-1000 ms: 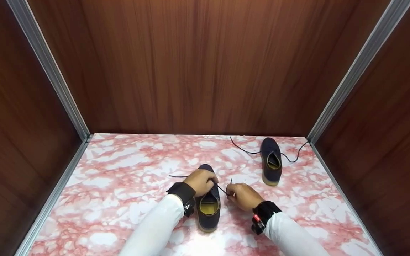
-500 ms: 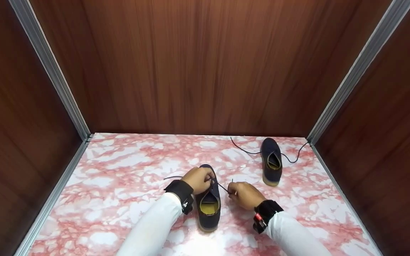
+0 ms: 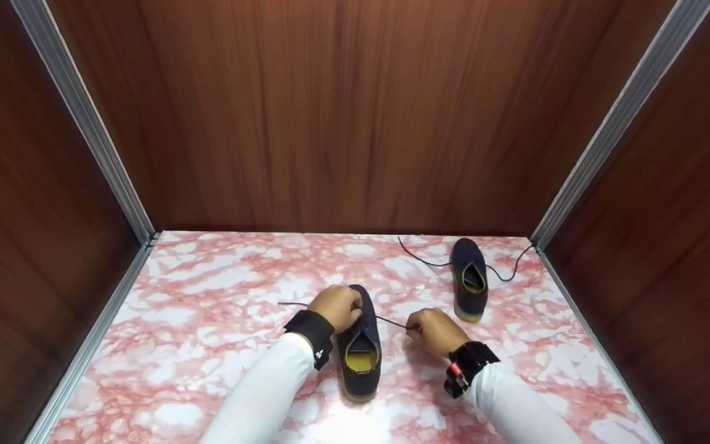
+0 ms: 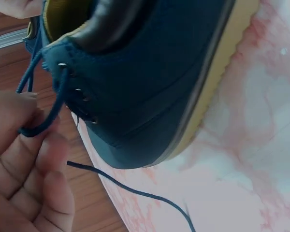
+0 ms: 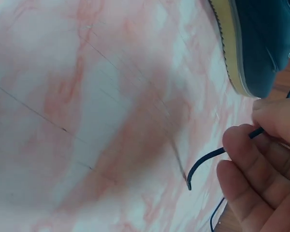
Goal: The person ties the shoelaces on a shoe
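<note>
A dark navy lace-up shoe (image 3: 362, 383) with a yellow lining stands near the front middle, toe pointing away. My left hand (image 3: 336, 307) is over its toe and lacing, hiding part of them. In the left wrist view its thumb and fingers pinch a shoelace (image 4: 53, 116) that comes out of the top eyelet. To the right of the shoe, my right hand (image 3: 436, 332) pinches the lace (image 3: 392, 321), which stretches straight from the shoe. Seen from the right wrist, a short lace end (image 5: 200, 162) sticks out past the fingers.
A matching shoe (image 3: 471, 305) stands at the back right, its laces (image 3: 426, 261) spread out to both sides. Another lace end (image 3: 292, 303) lies left of my left hand. Wood-grain walls (image 3: 355, 123) enclose the pink-and-white marbled tabletop (image 3: 207, 345) at the back and sides.
My right hand has moved right and slightly away, drawing out a longer stretch of lace. My left hand has shifted slightly left, and the lace end beside it reaches farther left.
</note>
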Tool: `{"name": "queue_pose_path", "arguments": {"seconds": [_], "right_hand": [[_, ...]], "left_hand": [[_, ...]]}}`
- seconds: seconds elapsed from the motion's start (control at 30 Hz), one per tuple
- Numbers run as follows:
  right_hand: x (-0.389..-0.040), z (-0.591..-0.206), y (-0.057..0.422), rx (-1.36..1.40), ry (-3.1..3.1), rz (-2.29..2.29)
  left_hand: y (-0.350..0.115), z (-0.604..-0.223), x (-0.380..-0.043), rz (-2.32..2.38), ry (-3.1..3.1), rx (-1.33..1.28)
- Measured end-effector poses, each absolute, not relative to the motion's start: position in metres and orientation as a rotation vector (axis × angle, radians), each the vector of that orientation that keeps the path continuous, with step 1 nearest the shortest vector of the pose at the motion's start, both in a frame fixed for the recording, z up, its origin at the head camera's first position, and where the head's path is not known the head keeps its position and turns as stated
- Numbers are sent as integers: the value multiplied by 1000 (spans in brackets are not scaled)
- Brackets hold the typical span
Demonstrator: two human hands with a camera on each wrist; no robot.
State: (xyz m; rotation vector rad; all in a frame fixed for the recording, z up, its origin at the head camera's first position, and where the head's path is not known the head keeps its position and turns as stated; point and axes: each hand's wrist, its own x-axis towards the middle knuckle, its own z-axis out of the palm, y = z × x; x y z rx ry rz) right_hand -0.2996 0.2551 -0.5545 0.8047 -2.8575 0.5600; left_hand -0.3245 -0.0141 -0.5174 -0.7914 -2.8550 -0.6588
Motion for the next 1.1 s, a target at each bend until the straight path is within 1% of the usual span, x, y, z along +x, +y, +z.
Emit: {"name": "queue_pose_path", "arguments": {"seconds": [0.17, 0.27, 0.4, 0.5, 0.8, 0.93, 1.1], "right_hand": [[-301, -551, 260, 699, -2902, 549], [-301, -548, 261, 659, -2926, 646], [-302, -539, 260, 595, -2930, 1019], [-303, -531, 257, 492, -2868, 1314], [-302, -518, 247, 234, -2459, 2197], [-298, -520, 244, 261, -2305, 2436], [-295, -524, 239, 343, -2280, 2445]], "left_hand": [[-19, -506, -327, -690, -2954, -843], [-22, -499, -329, -714, -3020, -877], [-23, -498, -331, -751, -3029, -897], [-21, -503, -332, -788, -2984, -896], [-14, -515, -332, -880, -2946, -779], [-12, -516, -331, -941, -2934, -744], [-12, -517, -331, -986, -2919, -717]]}}
